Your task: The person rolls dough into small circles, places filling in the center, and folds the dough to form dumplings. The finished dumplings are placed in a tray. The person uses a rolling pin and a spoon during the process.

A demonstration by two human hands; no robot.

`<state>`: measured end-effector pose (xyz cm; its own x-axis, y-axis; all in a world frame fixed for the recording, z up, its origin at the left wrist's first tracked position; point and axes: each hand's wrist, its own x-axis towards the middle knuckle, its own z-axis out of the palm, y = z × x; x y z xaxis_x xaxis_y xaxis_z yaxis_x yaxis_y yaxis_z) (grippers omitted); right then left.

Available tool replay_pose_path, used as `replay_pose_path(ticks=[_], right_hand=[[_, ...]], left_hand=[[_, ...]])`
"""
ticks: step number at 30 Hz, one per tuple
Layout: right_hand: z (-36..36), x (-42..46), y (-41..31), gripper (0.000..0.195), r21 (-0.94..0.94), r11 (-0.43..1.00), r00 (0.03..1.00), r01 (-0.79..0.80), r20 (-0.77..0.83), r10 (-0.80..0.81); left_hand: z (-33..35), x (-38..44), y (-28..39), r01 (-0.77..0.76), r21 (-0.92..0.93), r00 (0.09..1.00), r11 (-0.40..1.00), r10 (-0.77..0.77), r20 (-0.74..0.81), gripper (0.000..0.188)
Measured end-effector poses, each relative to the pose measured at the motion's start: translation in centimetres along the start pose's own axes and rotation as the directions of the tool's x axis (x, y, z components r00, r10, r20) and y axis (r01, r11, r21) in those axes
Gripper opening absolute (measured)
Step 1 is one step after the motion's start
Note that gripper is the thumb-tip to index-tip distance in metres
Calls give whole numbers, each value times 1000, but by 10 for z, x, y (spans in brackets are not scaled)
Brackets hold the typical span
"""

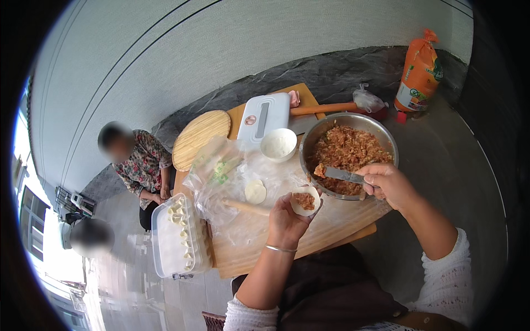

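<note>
A round dough wrapper (311, 209) with a mound of reddish meat filling (304, 201) on it lies in my left hand (286, 219). My right hand (385, 182) grips a flat metal spreader (344, 175) over a steel bowl (395, 155) of the same filling, a lump of it on the blade's tip. Left of my left hand, a few round wrappers (255, 193) lie on the floured wooden board (265, 240), and a thin wooden rolling pin (244, 206) reaches under that hand's edge. A white bowl (278, 145) of flour stands behind them.
At left, a plastic box (159, 248) holds several dumplings. A plastic bag (215, 165), a round woven tray (203, 136), a white lid (265, 111) and a large rolling pin (323, 109) lie behind. A person (145, 165) sits beyond the table's left side. An orange sack (418, 76) stands near the wall.
</note>
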<state>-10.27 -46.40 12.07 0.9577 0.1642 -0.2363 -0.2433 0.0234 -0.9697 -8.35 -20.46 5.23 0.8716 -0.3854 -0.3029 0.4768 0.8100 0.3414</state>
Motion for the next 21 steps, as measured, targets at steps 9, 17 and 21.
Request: replay_pose_path(ticks=[9, 17, 21], right_hand=[[54, -28, 42, 48, -796, 180, 673, 578, 340, -657], [57, -31, 58, 50, -804, 98, 650, 586, 395, -649], [51, -33, 39, 46, -666, 389, 708, 636, 303, -638]], left_hand=[[7, -14, 6, 13, -116, 1000, 993, -15, -18, 72], [-2, -19, 8, 33, -122, 998, 992, -26, 57, 71], [-8, -21, 12, -20, -109, 1000, 994, 21, 5, 69]])
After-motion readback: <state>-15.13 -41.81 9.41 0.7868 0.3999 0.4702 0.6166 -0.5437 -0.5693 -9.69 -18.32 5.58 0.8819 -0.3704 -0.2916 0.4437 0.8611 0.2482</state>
